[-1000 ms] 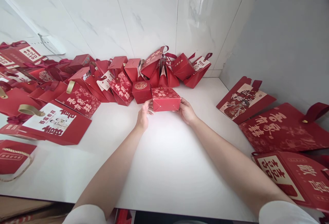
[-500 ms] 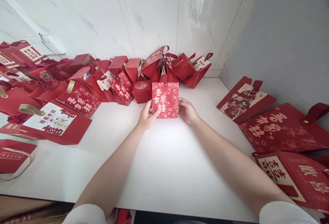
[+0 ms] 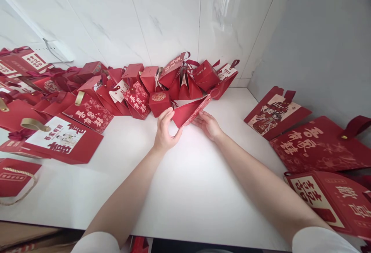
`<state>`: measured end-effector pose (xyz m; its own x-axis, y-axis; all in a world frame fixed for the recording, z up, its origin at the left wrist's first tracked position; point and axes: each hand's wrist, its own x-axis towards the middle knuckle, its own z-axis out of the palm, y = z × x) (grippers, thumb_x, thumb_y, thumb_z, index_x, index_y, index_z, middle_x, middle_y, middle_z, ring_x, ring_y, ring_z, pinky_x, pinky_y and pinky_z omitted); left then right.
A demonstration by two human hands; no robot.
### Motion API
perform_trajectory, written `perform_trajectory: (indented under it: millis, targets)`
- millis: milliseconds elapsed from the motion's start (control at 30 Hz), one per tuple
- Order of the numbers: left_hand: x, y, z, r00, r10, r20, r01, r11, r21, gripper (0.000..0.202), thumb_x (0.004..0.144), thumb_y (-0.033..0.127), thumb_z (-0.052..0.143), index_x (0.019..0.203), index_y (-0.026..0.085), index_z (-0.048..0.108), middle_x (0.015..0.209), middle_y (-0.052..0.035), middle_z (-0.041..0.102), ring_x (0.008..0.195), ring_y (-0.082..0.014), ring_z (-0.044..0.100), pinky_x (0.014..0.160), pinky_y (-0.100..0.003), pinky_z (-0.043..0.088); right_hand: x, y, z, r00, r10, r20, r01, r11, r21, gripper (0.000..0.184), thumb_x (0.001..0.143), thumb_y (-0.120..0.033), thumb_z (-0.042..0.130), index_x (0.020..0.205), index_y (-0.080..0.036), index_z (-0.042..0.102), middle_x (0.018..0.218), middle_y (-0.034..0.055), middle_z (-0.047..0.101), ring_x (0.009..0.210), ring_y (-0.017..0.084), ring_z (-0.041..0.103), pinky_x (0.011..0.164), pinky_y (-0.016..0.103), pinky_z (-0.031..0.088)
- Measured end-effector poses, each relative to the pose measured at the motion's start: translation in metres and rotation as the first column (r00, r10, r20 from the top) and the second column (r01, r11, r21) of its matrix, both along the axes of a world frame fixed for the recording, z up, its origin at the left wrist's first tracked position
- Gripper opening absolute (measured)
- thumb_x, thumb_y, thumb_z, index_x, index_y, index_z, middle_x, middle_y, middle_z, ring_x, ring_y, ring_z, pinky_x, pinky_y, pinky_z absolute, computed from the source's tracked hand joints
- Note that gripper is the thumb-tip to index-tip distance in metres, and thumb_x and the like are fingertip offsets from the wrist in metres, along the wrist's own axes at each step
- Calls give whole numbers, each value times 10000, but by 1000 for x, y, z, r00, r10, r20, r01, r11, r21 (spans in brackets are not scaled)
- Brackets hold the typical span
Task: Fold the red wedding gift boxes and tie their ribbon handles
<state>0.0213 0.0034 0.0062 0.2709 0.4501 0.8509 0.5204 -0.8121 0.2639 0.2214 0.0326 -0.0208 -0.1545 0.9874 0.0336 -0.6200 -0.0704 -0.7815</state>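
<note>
Between my hands is a small red gift box (image 3: 188,113), turned so its plain red side faces me and its flowered face slants to the right. A ribbon loop sticks out at its upper right. My left hand (image 3: 165,132) holds the box's left end, thumb low and fingers behind. On the other side my right hand (image 3: 209,126) supports the flowered face from below with its fingers, whose tips are partly hidden. Just behind stand a red box with a gold round emblem (image 3: 159,103) and a box with white characters (image 3: 137,100).
More red gift boxes (image 3: 205,76) line the tiled wall (image 3: 171,17). A large box with a white picture panel (image 3: 65,137) lies at left. Several big boxes, one with a ribbon handle (image 3: 319,144), stand at right by the grey wall. The white table (image 3: 185,191) ends near my forearms.
The gift box has turned from showing its flowered front upright to showing its plain red side, tilted. My right-hand fingers have shifted underneath it.
</note>
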Motion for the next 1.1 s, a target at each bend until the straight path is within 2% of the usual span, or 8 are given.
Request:
perform_trajectory:
  millis: [133,267,433,600,833,900,1033,1100]
  targets:
    - [4,-4,-2,998,-1,-56,1,1000,8,724,812,279,683,1417,274,286,1422,-153,383,1338,-311,413,950,-462,550,2,3,-1,1000,-12,-29,11,999,-30,230,759,-410,714,874,-233,622,918,29,717,930,202,664,993,403,490]
    - [4,-8,0,1000,11,14,-9,992,-124,604,826,338,668,1358,233,402,1414,-157,410,1335,-318,416,978,-471,529,2,2,2,1000,-23,9,23,999,-44,328,814,-542,608,952,-245,624,980,47,709,1000,216,645,986,400,489]
    - [2,-4,1,969,73,236,6,948,-317,340,931,391,516,1220,221,566,1368,-117,489,1292,-263,473,948,-385,541,-1,-7,9,968,-112,225,56,969,241,504,908,-650,369,1200,-315,607,1349,-13,565,1333,209,422,1069,402,393]
    - [-3,10,-11,882,141,449,100,876,-472,486,926,455,517,1366,269,425,1426,-109,441,1286,-262,486,897,-351,553,-3,-13,6,887,-193,420,25,927,375,544,923,-665,329,1248,-331,611,1391,-3,515,1361,217,375,1130,425,297]
    - [-3,12,-15,945,80,316,104,844,-526,921,674,442,810,1444,297,326,1538,-122,230,1439,-324,235,1075,-460,430,-3,-25,10,675,-448,586,-86,742,665,469,947,-521,436,1367,-323,508,1340,61,502,1307,241,416,1150,440,276]
    - [-1,10,-13,952,55,300,126,826,-549,997,640,434,833,1460,293,284,1546,-133,232,1426,-335,263,1081,-484,414,-6,-30,15,603,-506,617,-153,685,712,505,924,-502,493,1394,-319,472,1397,74,459,1346,268,370,1150,468,276]
    - [3,9,-10,900,-26,436,305,752,-585,821,760,446,728,1436,256,303,1501,-133,347,1348,-298,409,1051,-445,445,-13,-37,21,558,-553,619,-251,598,761,600,913,-459,519,1470,-324,340,1494,69,365,1386,289,320,1150,496,274]
    - [3,12,-10,846,-43,532,422,662,-619,700,793,472,661,1383,222,377,1448,-130,428,1322,-295,444,1041,-442,452,-16,-38,20,554,-570,607,-238,590,772,625,923,-437,505,1494,-333,273,1522,58,333,1398,289,304,1154,501,265]
